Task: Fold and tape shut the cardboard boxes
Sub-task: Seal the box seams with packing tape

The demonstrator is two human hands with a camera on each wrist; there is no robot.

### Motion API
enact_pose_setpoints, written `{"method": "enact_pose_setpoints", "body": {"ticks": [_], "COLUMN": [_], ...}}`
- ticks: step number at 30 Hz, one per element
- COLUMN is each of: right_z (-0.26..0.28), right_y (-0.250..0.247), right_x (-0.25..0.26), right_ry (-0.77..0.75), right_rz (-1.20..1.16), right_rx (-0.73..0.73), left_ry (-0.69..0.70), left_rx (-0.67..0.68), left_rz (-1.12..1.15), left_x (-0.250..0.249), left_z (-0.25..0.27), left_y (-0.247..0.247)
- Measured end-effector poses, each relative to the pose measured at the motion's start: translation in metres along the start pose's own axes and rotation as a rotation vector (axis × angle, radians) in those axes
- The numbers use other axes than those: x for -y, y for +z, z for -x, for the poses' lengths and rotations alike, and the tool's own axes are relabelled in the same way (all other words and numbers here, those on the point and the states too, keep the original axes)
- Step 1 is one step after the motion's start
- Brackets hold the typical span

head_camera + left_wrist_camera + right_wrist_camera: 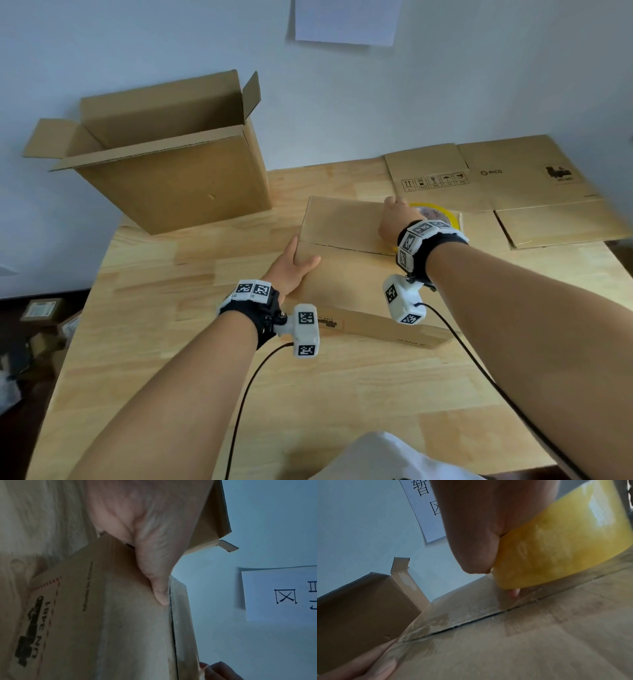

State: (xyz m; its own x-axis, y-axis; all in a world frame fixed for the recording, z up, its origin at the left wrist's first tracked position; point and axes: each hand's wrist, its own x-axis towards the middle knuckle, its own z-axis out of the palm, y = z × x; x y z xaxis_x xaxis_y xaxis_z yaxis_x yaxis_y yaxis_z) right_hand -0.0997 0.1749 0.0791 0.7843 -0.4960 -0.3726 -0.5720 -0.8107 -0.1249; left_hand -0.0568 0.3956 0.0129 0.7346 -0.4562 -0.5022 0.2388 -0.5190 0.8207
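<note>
A closed cardboard box (346, 274) lies in the middle of the wooden table (164, 359), its top flaps meeting at a seam (342, 247). My left hand (294, 265) braces the box's left end: the thumb (154, 574) presses on top beside the seam, and the straight fingers (373, 666) lie along the side. My right hand (397, 219) grips a yellow tape roll (436, 210) on the box top near its right end. Clear tape (462, 609) lies over the seam (471, 620) from the left edge up to the roll (556, 547).
A taller open box (178, 171) with raised flaps stands at the back left against the wall. Flattened cardboard (496, 178) covers the back right of the table. Small boxes (37, 311) sit on the floor at left. Wrist cables trail over the near table.
</note>
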Motion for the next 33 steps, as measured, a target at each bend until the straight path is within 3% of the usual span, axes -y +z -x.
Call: {"method": "enact_pose_setpoints", "body": {"ticks": [9,18,24,33], "right_z": [0.004,0.007,0.008,0.008], "right_y": [-0.001,0.004,0.008,0.01], "right_x": [0.0,-0.003,-0.005,-0.006], "right_ry": [0.0,-0.016,-0.031,-0.044], "right_rz": [-0.005,0.004,-0.007,0.004], "right_rx": [-0.012,-0.056,-0.07,-0.074], "left_ry": [0.065,0.097,-0.014,-0.025], "left_rx": [-0.082,-0.252,-0.197,-0.182], "left_rz": [-0.065,-0.13,-0.15,-0.087], "left_x": [-0.001,-0.011,-0.022,-0.023], "left_z": [0.005,0.006,-0.005,-0.008], "left_y": [0.006,0.015,0.013,0.013]}}
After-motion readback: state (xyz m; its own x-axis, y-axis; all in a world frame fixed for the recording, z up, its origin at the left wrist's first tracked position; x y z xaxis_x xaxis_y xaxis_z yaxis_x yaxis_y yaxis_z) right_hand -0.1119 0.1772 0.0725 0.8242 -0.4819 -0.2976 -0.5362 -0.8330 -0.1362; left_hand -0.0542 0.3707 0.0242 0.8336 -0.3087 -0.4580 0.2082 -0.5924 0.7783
